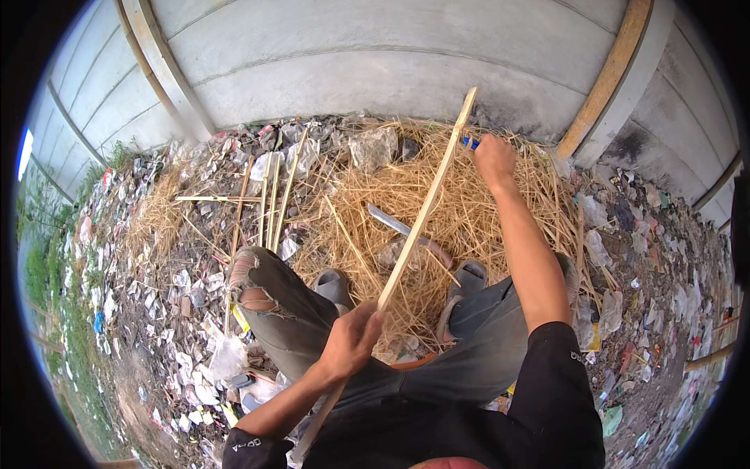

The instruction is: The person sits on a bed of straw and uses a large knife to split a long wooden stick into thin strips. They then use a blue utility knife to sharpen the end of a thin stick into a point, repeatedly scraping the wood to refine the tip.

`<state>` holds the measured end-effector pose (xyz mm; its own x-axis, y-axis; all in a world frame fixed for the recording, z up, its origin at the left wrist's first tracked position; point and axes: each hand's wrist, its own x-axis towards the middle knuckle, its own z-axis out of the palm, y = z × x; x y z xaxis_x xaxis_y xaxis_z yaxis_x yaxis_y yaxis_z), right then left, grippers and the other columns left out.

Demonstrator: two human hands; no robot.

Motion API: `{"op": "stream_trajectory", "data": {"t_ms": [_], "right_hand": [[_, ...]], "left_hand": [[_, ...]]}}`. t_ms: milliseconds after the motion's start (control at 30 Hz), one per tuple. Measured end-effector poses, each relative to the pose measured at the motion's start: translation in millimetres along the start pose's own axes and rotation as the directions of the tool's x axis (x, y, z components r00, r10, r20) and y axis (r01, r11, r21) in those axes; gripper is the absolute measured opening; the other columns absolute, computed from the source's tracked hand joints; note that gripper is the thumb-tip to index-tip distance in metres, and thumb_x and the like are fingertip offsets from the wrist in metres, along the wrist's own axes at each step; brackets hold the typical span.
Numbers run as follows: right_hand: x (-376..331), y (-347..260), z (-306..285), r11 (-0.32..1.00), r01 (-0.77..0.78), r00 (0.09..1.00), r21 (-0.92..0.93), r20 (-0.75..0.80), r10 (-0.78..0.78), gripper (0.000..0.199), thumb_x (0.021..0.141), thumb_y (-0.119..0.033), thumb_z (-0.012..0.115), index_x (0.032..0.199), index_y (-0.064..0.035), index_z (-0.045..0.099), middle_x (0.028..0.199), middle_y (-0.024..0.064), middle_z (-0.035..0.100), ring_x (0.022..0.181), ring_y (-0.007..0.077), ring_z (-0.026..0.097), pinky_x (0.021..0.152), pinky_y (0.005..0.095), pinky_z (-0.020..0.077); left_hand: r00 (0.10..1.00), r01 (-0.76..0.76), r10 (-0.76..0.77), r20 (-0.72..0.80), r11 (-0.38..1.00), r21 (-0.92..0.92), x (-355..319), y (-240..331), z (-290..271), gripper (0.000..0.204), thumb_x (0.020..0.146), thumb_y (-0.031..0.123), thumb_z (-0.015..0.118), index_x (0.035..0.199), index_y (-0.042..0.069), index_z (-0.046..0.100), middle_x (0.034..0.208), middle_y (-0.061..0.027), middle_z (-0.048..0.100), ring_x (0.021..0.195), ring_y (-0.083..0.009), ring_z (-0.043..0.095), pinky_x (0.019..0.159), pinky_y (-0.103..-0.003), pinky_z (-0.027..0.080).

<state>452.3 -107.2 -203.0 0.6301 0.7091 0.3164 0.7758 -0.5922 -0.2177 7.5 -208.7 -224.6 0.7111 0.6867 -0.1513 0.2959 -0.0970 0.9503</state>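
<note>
A long pale bamboo strip (pixel 426 207) runs slantwise from beside my lap up toward the wall. My left hand (pixel 351 341) is closed around its lower part, above my left thigh. Out in front, my right hand (pixel 496 159) grips a small blue tool (pixel 469 143) right beside the strip's upper part. Most of that tool is hidden in my fist, so its kind is unclear. Between my feet and the strip, a machete (pixel 391 220) with a curved metal blade and brown handle lies on a heap of straw-like shavings (pixel 492 227), partly behind the strip.
Several cut strips (pixel 273 199) lie to the left of the shavings. Litter-strewn ground (pixel 164 313) spreads to both sides. A grey panel wall (pixel 375 86) with a wooden post (pixel 609 74) stands ahead. My sandalled feet (pixel 334 286) rest at the heap's near edge.
</note>
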Motion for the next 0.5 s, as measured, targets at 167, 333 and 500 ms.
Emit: {"op": "stream_trajectory", "data": {"t_ms": [167,333,500], "right_hand": [[0,-22,-3,0.983,0.038,0.987,0.178,0.148,-0.065,0.024,0.09,-0.019,0.068,0.08,0.0025,0.071,0.071,0.0169,0.069,0.061,0.029,0.069,0.057,0.0423,0.053],[-7,-44,-7,0.678,-0.199,0.873,0.708,0.443,-0.206,0.029,0.088,-0.022,0.072,0.073,-0.0042,0.055,0.057,0.0037,0.052,0.048,0.0163,0.05,0.049,0.0371,0.0399],[-24,-51,-41,0.867,0.241,0.89,0.436,0.258,-0.376,0.021,0.085,-0.024,0.071,0.084,-0.0058,0.062,0.064,0.0026,0.057,0.057,0.0158,0.054,0.056,0.0347,0.0429]], "left_hand": [[0.997,0.073,-0.066,0.033,0.957,-0.281,-4,-4,-13,0.034,0.108,0.027,0.051,0.121,-0.002,0.061,0.068,0.001,0.052,0.056,-0.0076,0.046,0.053,-0.025,0.039],[0.995,0.101,-0.082,0.06,0.841,-0.531,-3,-27,-31,0.036,0.109,0.027,0.049,0.122,-0.005,0.06,0.059,0.0059,0.041,0.046,-0.0025,0.033,0.044,-0.022,0.027],[0.998,0.055,-0.064,-0.007,0.905,-0.423,-8,-27,-53,0.035,0.109,0.027,0.05,0.122,-0.004,0.061,0.06,0.0052,0.044,0.047,-0.0025,0.036,0.045,-0.021,0.03]]}}
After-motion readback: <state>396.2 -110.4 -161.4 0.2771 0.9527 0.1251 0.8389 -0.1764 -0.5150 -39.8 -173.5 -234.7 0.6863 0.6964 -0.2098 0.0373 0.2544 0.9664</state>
